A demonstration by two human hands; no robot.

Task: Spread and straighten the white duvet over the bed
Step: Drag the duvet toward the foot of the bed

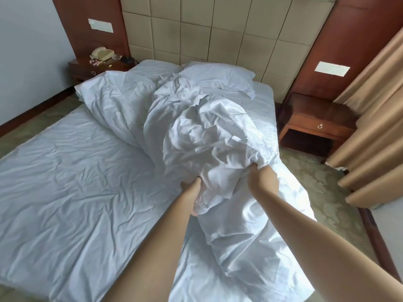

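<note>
Both hands, left hand [192,192] and right hand [262,179], grip the bunched duvet [207,136].

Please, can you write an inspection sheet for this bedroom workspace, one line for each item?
Surface: bed with a wrinkled white sheet, mostly uncovered.
Job's things: white duvet bunched in a heap along the bed's right side, partly hanging over the edge; not spread.
Clutter: pillow at the headboard; telephone and small items on the left nightstand.
Grippers: left hand and right hand both grip the duvet's near end.
Cables: nothing seen.
Surroundings: padded headboard, right nightstand, beige curtain, carpet.
</note>
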